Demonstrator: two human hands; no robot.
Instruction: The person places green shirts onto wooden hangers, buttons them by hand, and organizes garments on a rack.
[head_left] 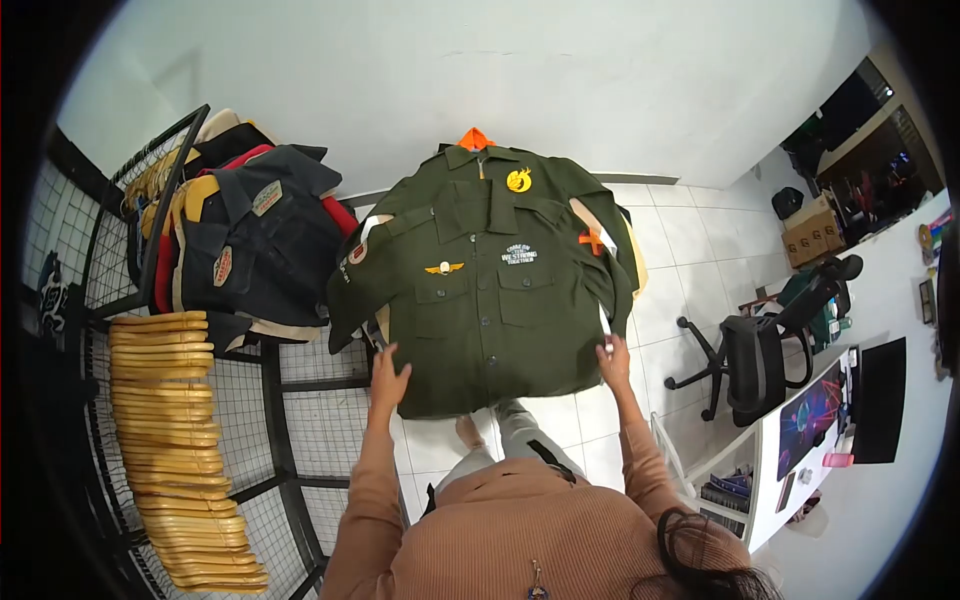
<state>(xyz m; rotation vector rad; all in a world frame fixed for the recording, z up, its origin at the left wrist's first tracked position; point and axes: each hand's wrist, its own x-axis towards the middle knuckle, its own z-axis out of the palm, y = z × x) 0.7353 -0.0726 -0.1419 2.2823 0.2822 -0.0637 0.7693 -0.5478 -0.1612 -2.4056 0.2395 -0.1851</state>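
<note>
A dark green shirt [460, 330] lies spread out, front up, with two chest pockets, a winged patch and white lettering. Beneath its top edge another green shirt [560, 172] shows a collar, a yellow emblem and something orange at the neck. At the lower left side of the front shirt is my left hand [388, 376], thumb apart from the fingers, with nothing visible in it. My right hand [614, 358] is at the opposite side, fingers closed at the shirt's edge beside a small white piece.
Dark shirts [265, 235] hang on a black metal rack [275, 400] at left, above a long row of wooden hangers [175, 440]. To the right stand an office chair [752, 365], a white desk [770, 500] and cardboard boxes [813, 232].
</note>
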